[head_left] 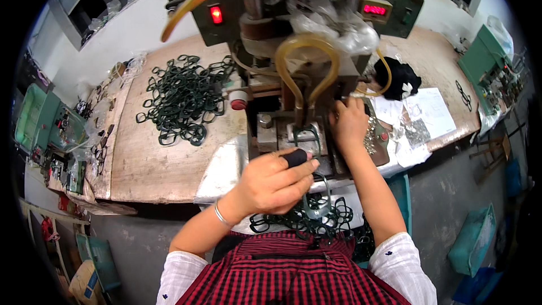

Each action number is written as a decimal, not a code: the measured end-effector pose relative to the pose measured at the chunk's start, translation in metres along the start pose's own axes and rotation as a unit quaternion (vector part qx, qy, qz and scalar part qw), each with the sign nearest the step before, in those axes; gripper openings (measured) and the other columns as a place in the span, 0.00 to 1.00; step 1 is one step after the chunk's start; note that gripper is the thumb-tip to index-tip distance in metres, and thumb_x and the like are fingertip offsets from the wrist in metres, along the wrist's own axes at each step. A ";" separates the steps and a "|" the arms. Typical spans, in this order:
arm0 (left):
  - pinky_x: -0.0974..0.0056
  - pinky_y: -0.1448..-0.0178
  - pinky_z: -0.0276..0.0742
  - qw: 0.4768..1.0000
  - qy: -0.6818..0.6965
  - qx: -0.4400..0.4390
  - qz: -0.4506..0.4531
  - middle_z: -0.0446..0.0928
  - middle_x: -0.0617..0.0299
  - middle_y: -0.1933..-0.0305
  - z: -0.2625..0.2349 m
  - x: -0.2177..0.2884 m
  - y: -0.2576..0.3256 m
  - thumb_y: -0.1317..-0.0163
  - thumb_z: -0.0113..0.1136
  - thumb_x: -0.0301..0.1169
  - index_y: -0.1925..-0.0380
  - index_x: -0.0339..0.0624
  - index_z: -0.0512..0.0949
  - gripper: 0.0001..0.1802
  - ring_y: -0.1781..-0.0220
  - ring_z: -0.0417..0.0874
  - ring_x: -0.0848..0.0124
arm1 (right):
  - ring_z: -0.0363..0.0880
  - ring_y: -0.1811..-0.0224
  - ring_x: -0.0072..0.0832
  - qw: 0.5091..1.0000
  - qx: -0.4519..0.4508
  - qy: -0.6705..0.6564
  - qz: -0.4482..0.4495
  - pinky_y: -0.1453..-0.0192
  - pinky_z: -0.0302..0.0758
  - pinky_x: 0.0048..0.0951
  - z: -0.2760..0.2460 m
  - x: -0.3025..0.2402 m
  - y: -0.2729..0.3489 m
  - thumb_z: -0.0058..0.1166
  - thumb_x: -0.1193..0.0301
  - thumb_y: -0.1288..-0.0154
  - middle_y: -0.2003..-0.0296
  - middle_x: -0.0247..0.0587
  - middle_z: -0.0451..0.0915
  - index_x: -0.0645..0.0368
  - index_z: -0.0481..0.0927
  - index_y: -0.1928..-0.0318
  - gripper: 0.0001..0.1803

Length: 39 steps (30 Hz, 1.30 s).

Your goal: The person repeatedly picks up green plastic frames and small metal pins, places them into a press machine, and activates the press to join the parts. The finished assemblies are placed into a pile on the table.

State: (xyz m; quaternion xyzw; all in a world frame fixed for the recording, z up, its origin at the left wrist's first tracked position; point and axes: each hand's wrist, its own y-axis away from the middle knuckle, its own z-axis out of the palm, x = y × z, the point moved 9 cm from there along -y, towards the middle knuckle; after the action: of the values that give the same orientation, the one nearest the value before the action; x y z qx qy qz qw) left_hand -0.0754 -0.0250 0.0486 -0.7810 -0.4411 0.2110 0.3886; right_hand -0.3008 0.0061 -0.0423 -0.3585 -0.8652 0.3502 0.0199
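A dark green eyeglass frame (316,213) is pinched in my left hand (271,183), which wears a black finger cover and a bracelet. One of its rims reaches up to the metal fixture of the press (305,127), below a looped yellow tube (309,39). My right hand (350,124) is at the right side of the press, beside a tray of small metal parts (371,135). Its fingers are curled together, and whatever they hold is too small or hidden to tell. More dark frames (271,221) lie in front of my apron, under the left hand.
A large heap of dark green eyeglass frames (186,96) spreads over the table (152,175) to the left. A red button (239,101) juts from the press. Papers (435,113) and a black cloth (398,77) lie to the right. A teal bin (473,240) stands on the floor.
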 end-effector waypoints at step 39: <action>0.55 0.56 0.91 0.882 0.248 0.345 -0.204 0.74 0.50 0.55 -0.090 -0.091 -0.007 0.39 0.59 0.11 0.49 0.38 0.65 0.22 0.53 0.83 0.63 | 0.79 0.50 0.20 0.643 -0.104 -0.716 0.250 0.40 0.71 0.23 -0.052 -0.069 0.018 0.62 0.82 0.42 0.60 0.41 0.84 0.74 0.64 0.35 0.34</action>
State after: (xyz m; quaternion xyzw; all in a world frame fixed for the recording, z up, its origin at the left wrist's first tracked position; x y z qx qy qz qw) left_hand -0.0659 -0.1384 0.1075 -0.5171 -0.3792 0.0647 0.7646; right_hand -0.2241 0.0023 0.0003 -0.1983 -0.5171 0.3973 -0.7317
